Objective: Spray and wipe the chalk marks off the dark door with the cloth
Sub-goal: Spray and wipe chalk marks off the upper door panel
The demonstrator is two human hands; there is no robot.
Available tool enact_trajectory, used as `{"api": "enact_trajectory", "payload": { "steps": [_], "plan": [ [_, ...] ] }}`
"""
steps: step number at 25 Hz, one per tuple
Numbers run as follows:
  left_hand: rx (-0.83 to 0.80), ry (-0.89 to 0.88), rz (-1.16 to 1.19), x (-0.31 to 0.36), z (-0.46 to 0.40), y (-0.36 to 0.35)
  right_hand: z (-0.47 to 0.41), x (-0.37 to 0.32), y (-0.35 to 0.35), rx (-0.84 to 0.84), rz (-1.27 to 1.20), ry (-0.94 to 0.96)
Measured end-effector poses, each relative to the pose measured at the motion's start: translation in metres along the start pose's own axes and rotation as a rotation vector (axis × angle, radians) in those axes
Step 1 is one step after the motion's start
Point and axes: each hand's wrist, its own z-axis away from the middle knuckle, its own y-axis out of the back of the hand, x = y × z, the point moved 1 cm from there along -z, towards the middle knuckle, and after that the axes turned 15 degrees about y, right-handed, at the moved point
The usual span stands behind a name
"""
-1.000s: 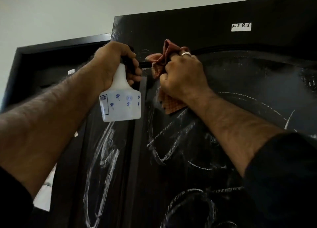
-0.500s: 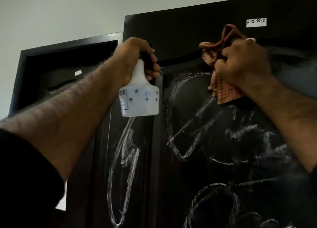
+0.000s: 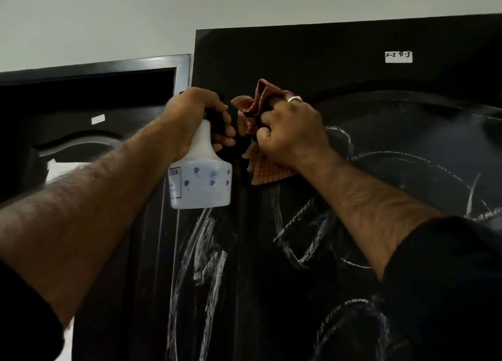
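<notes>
Both hands raised at the dark door (image 3: 312, 56) — bottle left, cloth right.

Left hand (image 3: 195, 116) grips the neck of the white spray bottle (image 3: 201, 181), which hangs upright at about 9 o'clock of the right hand (image 3: 293, 132). Right hand's fingers are curled round the bunched reddish checked cloth (image 3: 260, 170), held against the upper door panel. Chalk marks (image 3: 209, 252) run from 6 to 4 o'clock below the hands — white label (image 3: 398, 57) at 1 o'clock.

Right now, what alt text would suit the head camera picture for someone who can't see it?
A person's right hand presses a checked reddish cloth against a dark door scrawled with chalk marks. The left hand holds a white spray bottle by its neck beside it. A small white label sits near the door's top.
</notes>
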Motion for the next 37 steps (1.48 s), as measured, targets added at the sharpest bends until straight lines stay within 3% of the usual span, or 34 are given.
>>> {"api": "enact_trajectory", "payload": {
  "steps": [3, 10, 15, 17, 21, 23, 25, 30, 33, 37],
  "plan": [
    [-0.001, -0.007, -0.012, 0.003, -0.005, -0.010, 0.027, 0.035, 0.009, -0.025, 0.021, 0.066],
    [-0.177, -0.006, -0.001, 0.015, -0.002, -0.100, 0.121, 0.167, 0.051, 0.085, 0.129, -0.453],
    [-0.240, -0.030, 0.013, 0.026, 0.000, -0.158, 0.156, 0.189, 0.065, 0.167, 0.230, -0.725],
    [-0.225, -0.037, 0.015, 0.029, -0.001, -0.173, 0.138, 0.181, 0.063, 0.099, 0.242, -0.626],
    [-0.133, -0.071, 0.013, 0.040, 0.003, -0.199, 0.114, 0.169, 0.049, 0.005, 0.147, -0.202],
    [-0.084, -0.087, 0.001, 0.046, 0.007, -0.214, 0.122, 0.179, 0.053, -0.031, 0.119, -0.084],
    [-0.071, -0.099, -0.014, 0.055, 0.013, -0.234, 0.142, 0.201, 0.064, -0.039, 0.103, -0.048],
    [-0.086, -0.089, 0.010, 0.064, 0.021, -0.261, 0.195, 0.247, 0.087, 0.030, 0.070, -0.167],
    [-0.048, -0.078, 0.001, 0.064, 0.025, -0.259, 0.170, 0.240, 0.081, 0.003, 0.069, -0.131],
    [0.071, -0.097, -0.035, 0.065, 0.029, -0.253, 0.121, 0.219, 0.065, -0.156, 0.082, 0.038]
  ]
}}
